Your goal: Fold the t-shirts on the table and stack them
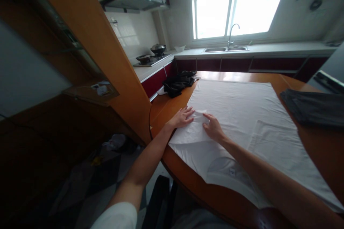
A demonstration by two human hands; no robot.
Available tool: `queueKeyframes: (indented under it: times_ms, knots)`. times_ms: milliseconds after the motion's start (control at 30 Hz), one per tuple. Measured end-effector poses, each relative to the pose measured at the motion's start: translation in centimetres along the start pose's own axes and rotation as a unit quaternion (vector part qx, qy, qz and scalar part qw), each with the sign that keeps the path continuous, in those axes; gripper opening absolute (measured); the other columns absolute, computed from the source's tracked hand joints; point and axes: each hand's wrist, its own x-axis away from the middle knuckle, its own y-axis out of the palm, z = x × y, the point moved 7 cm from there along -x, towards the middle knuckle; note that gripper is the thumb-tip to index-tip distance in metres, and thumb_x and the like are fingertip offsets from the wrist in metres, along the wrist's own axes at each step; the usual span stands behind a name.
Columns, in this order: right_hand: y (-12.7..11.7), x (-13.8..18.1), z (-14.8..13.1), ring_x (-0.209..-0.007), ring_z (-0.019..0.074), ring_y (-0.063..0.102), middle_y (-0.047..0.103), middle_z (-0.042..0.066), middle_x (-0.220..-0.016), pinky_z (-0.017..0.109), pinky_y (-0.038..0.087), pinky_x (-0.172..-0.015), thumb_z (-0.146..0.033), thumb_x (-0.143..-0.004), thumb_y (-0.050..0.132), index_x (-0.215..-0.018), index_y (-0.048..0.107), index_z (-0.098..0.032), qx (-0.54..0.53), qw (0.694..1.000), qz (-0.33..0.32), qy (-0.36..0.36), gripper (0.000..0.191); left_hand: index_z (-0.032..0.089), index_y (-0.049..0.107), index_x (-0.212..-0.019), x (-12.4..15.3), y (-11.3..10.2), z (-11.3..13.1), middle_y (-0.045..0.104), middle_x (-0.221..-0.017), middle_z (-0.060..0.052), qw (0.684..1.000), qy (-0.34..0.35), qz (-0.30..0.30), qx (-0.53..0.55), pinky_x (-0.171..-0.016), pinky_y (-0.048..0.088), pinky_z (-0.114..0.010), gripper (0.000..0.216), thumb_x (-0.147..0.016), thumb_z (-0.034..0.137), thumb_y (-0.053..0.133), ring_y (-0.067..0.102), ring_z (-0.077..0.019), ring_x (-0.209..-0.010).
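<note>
2 hands (197, 122) flat on white tee (242, 114); prob. sleeve

Left arm (150, 157): plain white short sleeve (118, 216) at the upper arm, soft cloth, rounded hem; bare below it down to the left hand (182, 117). Right arm (263, 175): bare along all that shows, through to the right hand (214, 128). Both hands bare, fingers uncovered.

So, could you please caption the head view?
Left hand and right hand touch a white fabric T-shirt on a brown wooden table.
</note>
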Motion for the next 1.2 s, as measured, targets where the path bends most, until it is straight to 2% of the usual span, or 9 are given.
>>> queueKeyframes:
  times_ms: [233,333,433,567,667,800,967,1067,1200]
  knots:
    - [-0.5,-0.1,-0.3,-0.121,0.0244,0.062,0.066,0.013,-0.13,0.039,0.044,-0.112,-0.008,-0.073,0.056,-0.129,0.067,-0.012,0.033,0.999,-0.008,-0.01,0.057,0.029,0.045,-0.154,0.2,-0.5,0.4,0.017,-0.17,-0.007,1.0,-0.006,-0.002,-0.017,-0.124,0.015,-0.058,0.066,-0.096,0.057,0.056,0.013,-0.0324,-0.157]
    - [-0.6,0.0,-0.6,-0.124,0.0241,0.061,0.065,0.014,-0.133,0.037,0.042,-0.114,-0.007,-0.075,0.056,-0.132,0.066,-0.011,0.046,0.999,-0.012,-0.01,0.058,0.03,0.04,-0.157,0.8,-1.8,2.0,0.012,-0.171,-0.005,0.999,0.006,0.03,-0.028,-0.124,0.016,-0.059,0.067,-0.097,0.057,0.054,0.009,-0.0319,-0.157]
    - [-0.5,0.2,-0.7,-0.126,0.0241,0.06,0.063,0.015,-0.136,0.036,0.041,-0.116,-0.006,-0.076,0.056,-0.134,0.064,-0.01,0.063,0.998,-0.027,-0.004,0.058,0.032,0.036,-0.158,1.9,-2.4,4.1,0.016,-0.17,-0.004,0.997,0.028,0.053,-0.041,-0.125,0.015,-0.056,0.064,-0.1,0.057,0.048,0.011,-0.0298,-0.157]
    - [-0.5,0.5,-0.8,-0.127,0.0235,0.059,0.063,0.015,-0.137,0.034,0.039,-0.116,-0.006,-0.078,0.056,-0.136,0.062,-0.01,0.085,0.995,-0.043,0.011,0.058,0.031,0.038,-0.158,4.0,-0.6,6.2,0.022,-0.169,-0.005,0.997,0.043,-0.004,-0.071,-0.125,0.012,-0.056,0.063,-0.101,0.057,0.046,0.012,-0.0297,-0.157]
    - [-0.6,0.6,-0.8,-0.127,0.0223,0.058,0.062,0.014,-0.137,0.032,0.039,-0.115,-0.008,-0.08,0.057,-0.135,0.062,-0.011,0.105,0.993,-0.046,0.025,0.056,0.032,0.035,-0.159,4.9,0.8,6.4,0.019,-0.169,-0.006,0.994,0.038,-0.051,-0.085,-0.124,0.006,-0.06,0.063,-0.102,0.058,0.045,0.009,-0.0313,-0.157]
    - [-0.9,0.8,-1.3,-0.124,0.0212,0.059,0.061,0.012,-0.137,0.029,0.043,-0.109,-0.012,-0.085,0.056,-0.135,0.062,-0.016,0.156,0.985,-0.056,0.05,0.051,0.032,0.039,-0.156,3.7,0.1,5.5,0.025,-0.168,-0.006,0.993,0.039,-0.08,-0.079,-0.123,0.006,-0.063,0.06,-0.102,0.057,0.043,0.016,-0.0299,-0.156]
    - [-1.3,1.6,-3.0,-0.099,0.0229,0.068,0.065,0.013,-0.122,0.031,0.049,-0.087,-0.021,-0.098,0.046,-0.126,0.064,-0.02,0.309,0.942,-0.117,0.064,0.034,0.023,0.04,-0.155,0.0,-1.8,3.6,0.036,-0.163,-0.01,0.995,-0.043,-0.003,-0.092,-0.122,0.021,-0.06,0.052,-0.107,0.042,0.031,0.029,-0.0257,-0.153]
    - [-1.9,1.8,-4.2,-0.101,0.0246,0.066,0.065,0.015,-0.114,0.03,0.047,-0.08,-0.018,-0.101,0.039,-0.117,0.066,-0.018,0.388,0.914,-0.11,0.047,0.032,0.022,0.039,-0.156,-0.7,-1.1,3.7,0.032,-0.165,-0.01,0.991,-0.066,0.027,-0.115,-0.122,0.019,-0.062,0.054,-0.107,0.043,0.031,0.023,-0.0269,-0.155]
    - [-2.6,1.3,-4.1,-0.107,0.024,0.062,0.065,0.013,-0.114,0.029,0.045,-0.084,-0.022,-0.101,0.042,-0.113,0.066,-0.018,0.396,0.912,-0.094,0.052,0.027,0.024,0.037,-0.157,0.0,0.5,4.4,0.025,-0.168,-0.008,0.991,-0.051,0.007,-0.121,-0.122,0.016,-0.064,0.06,-0.105,0.054,0.031,0.016,-0.0294,-0.156]
